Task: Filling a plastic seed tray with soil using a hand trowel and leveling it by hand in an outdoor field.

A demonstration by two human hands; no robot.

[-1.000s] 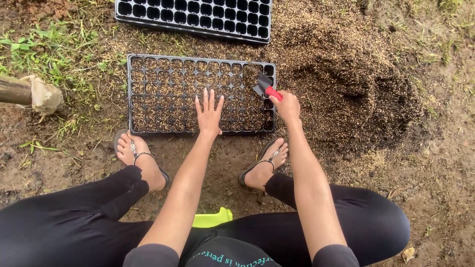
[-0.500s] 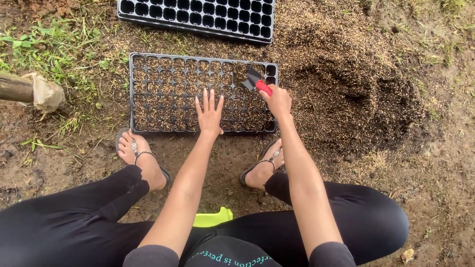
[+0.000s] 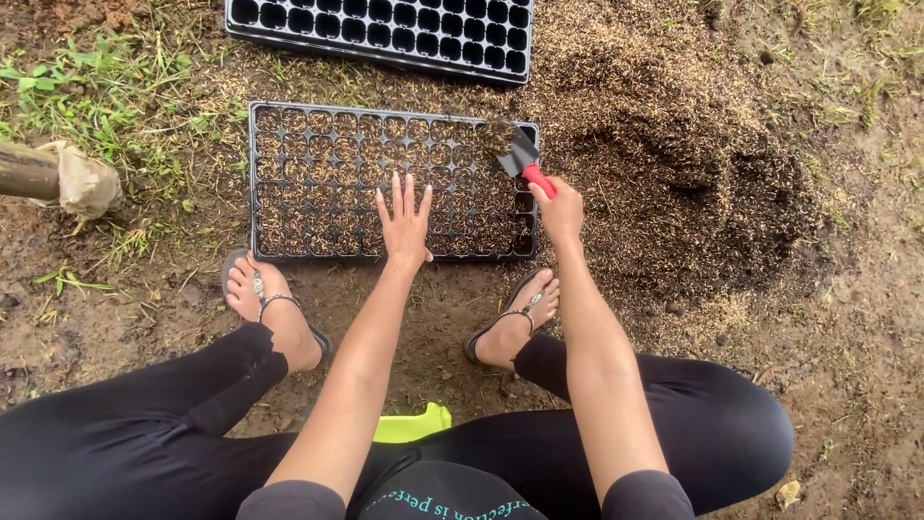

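A person squats on bare, damp ground with a black seedling tray (image 3: 289,173) lying flat on the dirt straight in front of them, between their two sandalled feet and a second tray further off. The near tray's cells are filled with a brown, husky soil mix.

The left hand (image 3: 406,223) lies flat on the tray's near middle, palm down, fingers straight and spread apart, holding nothing. The right hand (image 3: 559,210) is closed around the red handle of a small trowel (image 3: 518,154), just off the tray's right edge. The dark blade of the trowel points up and to the left, over the tray's far right corner, and carries a heap of the same brown mix.

To the right of the tray spreads a wide pile of soil mix (image 3: 693,164), darker at its middle and scattered thin at its edges, reaching up to the tray's right side. The second tray (image 3: 385,29) lies beyond the first, near the top of the view, its cells dark and hollow-looking.

The left foot (image 3: 265,299) sits just below the tray's near left corner, the right foot (image 3: 520,323) just below its near right corner. At the far left, a wooden post (image 3: 29,173) with a pale wrapping at its end lies on the ground beside a patch of grass (image 3: 115,87). A bright yellow-green thing (image 3: 414,424) shows between the person's knees, mostly hidden; I cannot tell what it is.
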